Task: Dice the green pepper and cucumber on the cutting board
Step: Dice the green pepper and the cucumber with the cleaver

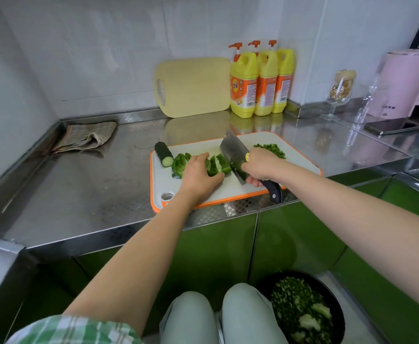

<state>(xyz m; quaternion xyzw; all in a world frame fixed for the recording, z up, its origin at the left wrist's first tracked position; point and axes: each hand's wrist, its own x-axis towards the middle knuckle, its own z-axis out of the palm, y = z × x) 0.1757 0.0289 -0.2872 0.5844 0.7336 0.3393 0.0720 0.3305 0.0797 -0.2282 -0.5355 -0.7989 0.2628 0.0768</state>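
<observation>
Left hand — fingers together, curved over green pepper on cutting board; right hand — fingers wrapped round cleaver handle.

Light: was bright, even and soft.
Glare: steel tabletop mirrored nearby objects.
Edges: were bowed, slightly blurred.

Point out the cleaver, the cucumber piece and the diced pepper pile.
cleaver [233, 150], head view, on the flat of the blade.
cucumber piece [163, 153], head view, on its dark skin.
diced pepper pile [272, 148], head view, on the heap's middle.
</observation>
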